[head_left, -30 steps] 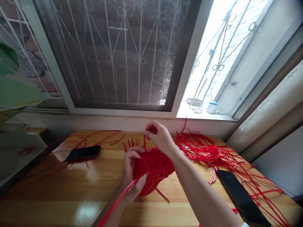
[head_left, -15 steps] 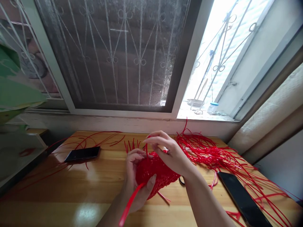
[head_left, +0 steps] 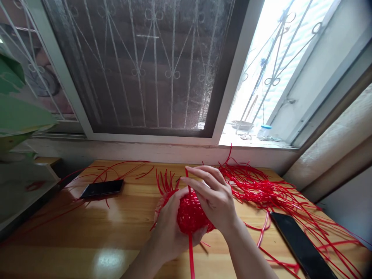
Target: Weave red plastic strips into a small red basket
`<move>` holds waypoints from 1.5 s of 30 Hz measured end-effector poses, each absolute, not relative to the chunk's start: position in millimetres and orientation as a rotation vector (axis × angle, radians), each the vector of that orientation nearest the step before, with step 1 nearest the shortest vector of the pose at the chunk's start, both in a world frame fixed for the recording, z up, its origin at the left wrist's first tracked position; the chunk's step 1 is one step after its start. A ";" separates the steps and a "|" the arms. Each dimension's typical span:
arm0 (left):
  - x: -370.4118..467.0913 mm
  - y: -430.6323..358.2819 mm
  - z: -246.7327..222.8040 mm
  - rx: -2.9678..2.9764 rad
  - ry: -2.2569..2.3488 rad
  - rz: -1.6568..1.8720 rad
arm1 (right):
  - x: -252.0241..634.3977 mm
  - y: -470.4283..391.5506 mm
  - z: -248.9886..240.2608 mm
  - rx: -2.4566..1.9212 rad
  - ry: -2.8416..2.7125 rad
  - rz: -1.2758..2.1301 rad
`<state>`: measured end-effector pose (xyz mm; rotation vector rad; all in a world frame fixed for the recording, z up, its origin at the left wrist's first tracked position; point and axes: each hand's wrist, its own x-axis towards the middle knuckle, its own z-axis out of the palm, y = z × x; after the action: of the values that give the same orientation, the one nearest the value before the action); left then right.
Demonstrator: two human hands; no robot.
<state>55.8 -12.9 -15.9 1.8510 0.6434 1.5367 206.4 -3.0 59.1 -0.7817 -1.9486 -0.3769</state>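
A red woven piece (head_left: 190,215) with a rounded, mesh-like surface is held above the table. My left hand (head_left: 170,228) wraps round its left side and underside. My right hand (head_left: 216,193) lies over its upper right side, fingers pointing left, with the fingertips at a thin upright red strand (head_left: 187,176). A flat red strip (head_left: 191,255) hangs from the bottom of the piece towards me. Several short red ends (head_left: 165,181) stick up at its upper left.
A big tangle of red strands (head_left: 255,186) lies at the right rear of the wooden table (head_left: 116,240). One black phone (head_left: 302,244) is at the right, another (head_left: 102,188) at the left among loose strands. Behind the table is a barred window (head_left: 154,77).
The woven piece has been turned, so its rounded face now points towards me. My left hand has shifted round its left side, and the strip now hangs straight down. My right hand has moved slightly right.
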 end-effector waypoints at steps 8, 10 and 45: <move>56.8 -12.6 -14.6 2.025 0.770 1.420 | 224.2 -28.6 52.6 -0.680 -1.851 0.045; 56.4 -12.9 -15.2 2.025 0.796 1.388 | 226.4 -32.7 51.8 -0.614 -1.901 0.093; 65.2 -7.2 -32.2 1.653 0.572 1.648 | 215.8 -40.9 51.3 -0.616 -2.207 -0.364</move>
<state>65.2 -7.2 -32.2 1.6535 0.5717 1.6481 215.8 -40.9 51.3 -0.6161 -2.2074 -0.3643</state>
